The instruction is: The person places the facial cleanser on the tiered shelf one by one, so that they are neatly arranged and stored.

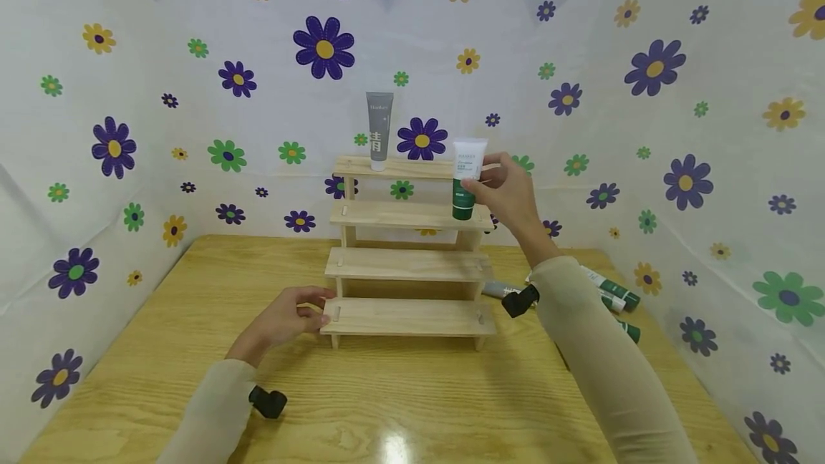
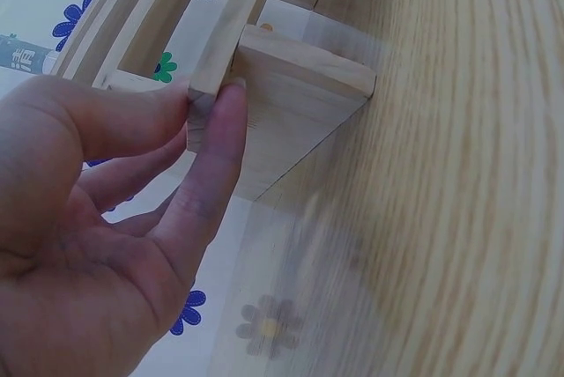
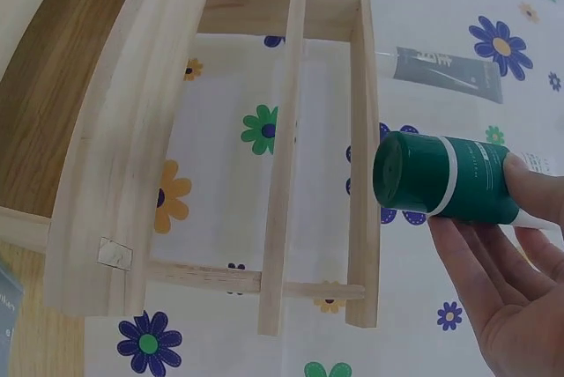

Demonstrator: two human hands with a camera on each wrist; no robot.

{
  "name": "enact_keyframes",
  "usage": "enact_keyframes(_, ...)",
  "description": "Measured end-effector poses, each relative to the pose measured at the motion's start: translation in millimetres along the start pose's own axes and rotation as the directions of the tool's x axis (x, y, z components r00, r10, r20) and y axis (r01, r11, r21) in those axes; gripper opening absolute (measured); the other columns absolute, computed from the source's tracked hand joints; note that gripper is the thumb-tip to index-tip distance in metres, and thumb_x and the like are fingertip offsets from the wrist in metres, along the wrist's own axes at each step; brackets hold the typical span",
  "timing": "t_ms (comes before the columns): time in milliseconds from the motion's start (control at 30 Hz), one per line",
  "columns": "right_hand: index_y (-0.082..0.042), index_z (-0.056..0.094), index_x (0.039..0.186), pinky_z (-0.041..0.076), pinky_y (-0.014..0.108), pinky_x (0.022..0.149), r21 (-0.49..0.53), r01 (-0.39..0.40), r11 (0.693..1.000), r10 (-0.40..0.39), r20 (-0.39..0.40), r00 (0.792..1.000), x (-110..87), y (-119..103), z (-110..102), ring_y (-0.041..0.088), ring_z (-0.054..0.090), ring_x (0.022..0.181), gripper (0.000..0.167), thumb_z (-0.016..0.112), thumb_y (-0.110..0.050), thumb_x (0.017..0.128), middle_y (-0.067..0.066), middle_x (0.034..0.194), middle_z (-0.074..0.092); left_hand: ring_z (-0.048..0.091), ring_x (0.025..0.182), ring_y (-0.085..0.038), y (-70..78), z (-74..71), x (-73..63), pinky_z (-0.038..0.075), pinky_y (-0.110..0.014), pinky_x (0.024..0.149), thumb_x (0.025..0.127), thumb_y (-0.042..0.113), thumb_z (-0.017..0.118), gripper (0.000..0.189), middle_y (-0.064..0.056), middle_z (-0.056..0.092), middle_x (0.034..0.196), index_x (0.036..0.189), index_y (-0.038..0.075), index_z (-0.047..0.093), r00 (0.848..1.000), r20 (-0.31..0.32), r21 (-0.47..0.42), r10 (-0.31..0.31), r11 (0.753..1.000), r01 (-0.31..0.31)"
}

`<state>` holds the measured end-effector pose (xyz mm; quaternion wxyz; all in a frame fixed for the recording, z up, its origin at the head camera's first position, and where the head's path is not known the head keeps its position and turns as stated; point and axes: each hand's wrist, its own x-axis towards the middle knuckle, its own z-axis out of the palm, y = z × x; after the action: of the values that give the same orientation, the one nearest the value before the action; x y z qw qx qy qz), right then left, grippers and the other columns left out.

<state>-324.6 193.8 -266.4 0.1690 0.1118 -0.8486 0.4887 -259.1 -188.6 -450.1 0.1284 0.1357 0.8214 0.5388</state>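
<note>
A four-tier wooden shelf stand (image 1: 412, 263) stands on the table. My left hand (image 1: 283, 319) pinches the left end of its lowest board (image 2: 220, 51) between thumb and fingers. In my right hand (image 1: 512, 195) I hold a white and green squeeze tube (image 1: 468, 157) upright with its green cap (image 3: 401, 170) downward. This tube is in front of the right end of the top board in the head view; in the right wrist view its cap is beside that board's edge. A grey tube (image 1: 380, 124) stands on its white cap at the top board's left part.
Several more tubes lie on the table at the right, among them a green and white one (image 1: 619, 291) and a grey one (image 1: 501, 289) near the stand's right side, partly behind my right forearm. A flower-patterned cloth (image 1: 271, 113) encloses the table's back and sides.
</note>
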Motion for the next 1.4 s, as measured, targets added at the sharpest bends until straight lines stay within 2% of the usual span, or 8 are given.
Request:
enact_keyframes(233,-0.003,0.052,0.137,0.062,0.041,0.091,0.057,-0.018,0.998,0.020,-0.034,0.999,9.7,-3,1,0.033,0.071,0.107,0.050,0.075,-0.020,0.096,0.022,0.125,0.071,0.069,0.092,-0.020,-1.1,-0.4,1.5,0.064,-0.034,0.079,0.097,0.003,0.069,0.049,-0.025,0.059,0.128,0.144,-0.002,0.055,1.000,0.009,-0.001,0.007,1.000,-0.007)
enact_keyframes(400,-0.003,0.054,0.135,0.063,0.038,0.088,0.068,0.029,0.997,-0.025,-0.061,0.998,17.6,-11,6,0.033,0.072,0.103,0.046,0.075,-0.017,0.095,0.023,0.122,0.072,0.069,0.091,-0.020,-1.2,-0.2,1.4,0.064,-0.034,0.079,0.097,0.002,0.069,0.049,-0.025,0.059,0.127,0.143,-0.002,0.055,1.000,0.006,0.003,0.003,1.000,-0.003)
enact_keyframes(967,-0.005,0.056,0.133,0.063,0.041,0.090,0.058,0.009,0.998,-0.003,-0.094,0.996,48.1,-27,31,0.031,0.073,0.104,0.044,0.075,-0.014,0.095,0.020,0.121,0.073,0.069,0.092,-0.020,-2.2,-0.6,1.6,0.064,-0.033,0.078,0.097,0.003,0.069,0.049,-0.025,0.058,0.127,0.144,-0.002,0.055,1.000,0.009,-0.009,0.003,1.000,-0.003)
enact_keyframes(1400,-0.005,0.054,0.134,0.063,0.038,0.089,0.069,-0.008,0.998,0.014,-0.098,0.995,68.6,-25,42,0.031,0.072,0.107,0.043,0.073,-0.012,0.096,0.020,0.124,0.072,0.069,0.093,-0.020,-2.2,-0.3,1.9,0.064,-0.034,0.080,0.098,0.003,0.068,0.048,-0.026,0.059,0.129,0.144,-0.002,0.055,1.000,0.008,-0.001,-0.003,1.000,0.003)
